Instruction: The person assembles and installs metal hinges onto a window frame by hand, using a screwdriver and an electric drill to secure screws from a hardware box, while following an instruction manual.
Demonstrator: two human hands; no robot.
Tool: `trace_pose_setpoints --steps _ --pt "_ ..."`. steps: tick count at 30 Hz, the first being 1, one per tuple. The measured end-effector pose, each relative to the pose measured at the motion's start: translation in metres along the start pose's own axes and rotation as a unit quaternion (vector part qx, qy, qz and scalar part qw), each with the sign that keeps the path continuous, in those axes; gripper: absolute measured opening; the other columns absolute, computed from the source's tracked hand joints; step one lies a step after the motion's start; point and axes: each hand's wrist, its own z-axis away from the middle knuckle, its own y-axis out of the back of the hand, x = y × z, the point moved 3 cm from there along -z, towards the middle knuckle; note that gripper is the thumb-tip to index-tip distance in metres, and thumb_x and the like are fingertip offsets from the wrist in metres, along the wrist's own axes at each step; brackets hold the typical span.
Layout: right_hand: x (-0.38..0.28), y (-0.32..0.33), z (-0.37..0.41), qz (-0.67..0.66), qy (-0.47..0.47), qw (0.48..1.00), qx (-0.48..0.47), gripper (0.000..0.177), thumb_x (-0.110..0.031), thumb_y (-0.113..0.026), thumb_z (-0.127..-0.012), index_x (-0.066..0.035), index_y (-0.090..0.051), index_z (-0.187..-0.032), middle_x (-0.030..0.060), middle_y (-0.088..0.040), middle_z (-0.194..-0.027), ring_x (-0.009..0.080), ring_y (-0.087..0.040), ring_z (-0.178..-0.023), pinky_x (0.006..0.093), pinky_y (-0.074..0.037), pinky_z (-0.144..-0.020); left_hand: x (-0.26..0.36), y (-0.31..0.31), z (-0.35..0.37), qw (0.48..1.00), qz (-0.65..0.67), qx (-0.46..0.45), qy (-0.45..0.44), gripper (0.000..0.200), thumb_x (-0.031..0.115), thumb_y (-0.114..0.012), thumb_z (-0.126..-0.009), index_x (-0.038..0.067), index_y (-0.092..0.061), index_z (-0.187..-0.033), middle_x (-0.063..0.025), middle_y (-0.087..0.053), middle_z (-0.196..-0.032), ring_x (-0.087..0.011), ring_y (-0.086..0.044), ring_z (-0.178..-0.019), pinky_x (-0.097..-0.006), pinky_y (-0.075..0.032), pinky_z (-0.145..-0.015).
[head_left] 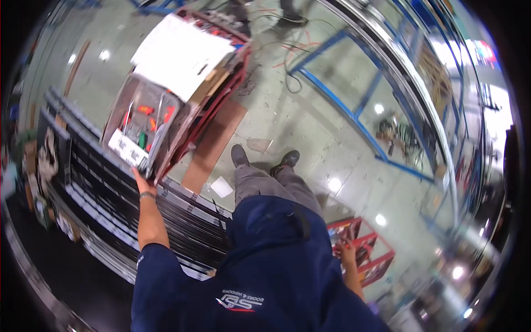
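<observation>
My left hand [142,181] reaches out to the left and rests at the near end of a grey tool tray [162,130] on a red tool cart [217,108]. Its fingers are bent over the edge and partly hidden. Inside the tray lie orange-red tools [146,110], a green item [142,139] and a white labelled box [128,146]. Low at my right side, my right hand [347,253] is closed in front of a red metal rack [378,248]. Whatever it holds is small and blurred.
White sheeting [180,54] covers the cart's far part. Black and silver profiles [193,221] lie along my left. A blue frame [332,103] carries long profiles at the right. A cable [293,83], a brown board [214,145] and white paper [222,187] lie on the floor. Another person's shoe [291,21] shows ahead.
</observation>
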Motion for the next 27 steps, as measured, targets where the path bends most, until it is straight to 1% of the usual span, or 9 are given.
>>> trace_pose_setpoints --steps 2,4,6,11,15,17,20,23,27 --pt "0.024 0.003 0.007 -0.051 0.016 0.996 0.069 0.037 -0.014 -0.067 -0.092 -0.01 -0.061 -0.127 0.0063 -0.067 -0.093 0.0159 -0.065 -0.073 0.0285 -0.054 -0.061 -0.003 0.005 -0.01 0.998 0.022 0.008 0.055 0.077 0.075 -0.048 -0.089 0.019 -0.053 -0.141 -0.0036 -0.061 -0.136 -0.0288 -0.061 -0.116 -0.0467 -0.053 -0.092" --pt "0.058 0.007 0.006 -0.062 0.019 0.996 0.061 0.037 -0.015 -0.067 -0.092 -0.01 -0.06 -0.128 0.0062 -0.067 -0.094 0.0171 -0.066 -0.073 0.0303 -0.053 -0.063 0.005 -0.01 0.011 0.994 0.01 0.069 0.087 0.081 0.079 -0.051 -0.085 0.019 -0.056 -0.139 -0.0063 -0.063 -0.132 -0.0306 -0.062 -0.113 -0.0486 -0.053 -0.092" --pt "0.095 -0.001 0.002 -0.069 -0.007 0.997 0.044 0.038 -0.015 -0.068 -0.091 -0.01 -0.06 -0.128 0.0059 -0.067 -0.094 0.0171 -0.066 -0.075 0.0305 -0.053 -0.064 -0.003 -0.018 0.013 0.995 0.044 0.025 0.087 0.085 0.082 -0.052 -0.082 0.019 -0.055 -0.139 -0.0075 -0.063 -0.132 -0.0316 -0.062 -0.113 -0.0503 -0.053 -0.092" --pt "0.121 -0.03 0.013 -0.011 -0.031 0.999 -0.029 0.038 -0.014 -0.068 -0.091 -0.006 -0.059 -0.128 0.0097 -0.069 -0.092 0.0172 -0.067 -0.063 0.0284 -0.052 -0.051 -0.037 -0.035 0.048 0.992 0.054 0.075 0.092 0.09 0.082 -0.05 -0.083 0.018 -0.048 -0.147 -0.0094 -0.054 -0.144 -0.033 -0.052 -0.128 -0.0537 -0.042 -0.106" --pt "0.133 -0.025 -0.008 -0.059 -0.053 0.996 -0.037 0.034 -0.016 -0.067 -0.093 -0.008 -0.06 -0.126 0.0102 -0.069 -0.094 0.0173 -0.068 -0.069 0.0296 -0.054 -0.057 -0.033 -0.062 0.073 0.993 0.062 0.036 0.097 0.091 0.084 -0.045 -0.084 0.019 -0.046 -0.147 -0.0091 -0.05 -0.147 -0.0336 -0.05 -0.131 -0.0585 -0.041 -0.106" --pt "0.141 -0.011 -0.019 -0.105 -0.039 0.993 -0.026 0.035 -0.016 -0.067 -0.093 -0.007 -0.06 -0.126 0.01 -0.069 -0.094 0.0174 -0.068 -0.07 0.0297 -0.054 -0.059 -0.039 -0.079 0.084 0.993 0.075 0.006 0.095 0.09 0.084 -0.044 -0.084 0.019 -0.046 -0.147 -0.009 -0.049 -0.148 -0.0337 -0.047 -0.133 -0.0635 -0.04 -0.104" --pt "0.143 0.024 -0.028 -0.113 -0.037 0.993 -0.021 0.032 -0.018 -0.069 -0.093 -0.007 -0.062 -0.122 0.0085 -0.069 -0.094 0.017 -0.066 -0.07 0.0296 -0.054 -0.059 -0.067 -0.089 0.088 0.986 0.07 0.091 0.124 0.088 0.082 -0.043 -0.085 0.02 -0.045 -0.149 -0.0083 -0.047 -0.15 -0.0348 -0.045 -0.134 -0.0639 -0.038 -0.105" --pt "0.15 0.061 -0.044 -0.13 -0.035 0.991 0.003 0.028 -0.018 -0.069 -0.092 -0.007 -0.064 -0.118 0.006 -0.069 -0.092 0.0152 -0.064 -0.07 0.0296 -0.053 -0.059 -0.106 -0.123 0.1 0.991 0.108 -0.022 0.071 0.087 0.079 -0.037 -0.088 0.02 -0.041 -0.152 -0.0073 -0.043 -0.154 -0.0375 -0.04 -0.139 -0.0664 -0.032 -0.109" --pt "0.203 0.125 -0.086 -0.165 -0.011 0.986 0.035 0.044 -0.015 -0.066 -0.093 -0.007 -0.053 -0.134 0.0072 -0.066 -0.092 0.0173 -0.063 -0.064 0.0312 -0.052 -0.056 -0.142 -0.174 0.151 0.986 0.127 0.03 0.107 0.088 0.08 -0.03 -0.088 0.019 -0.042 -0.151 -0.01 -0.044 -0.152 -0.039 -0.04 -0.139 -0.0682 -0.033 -0.108"
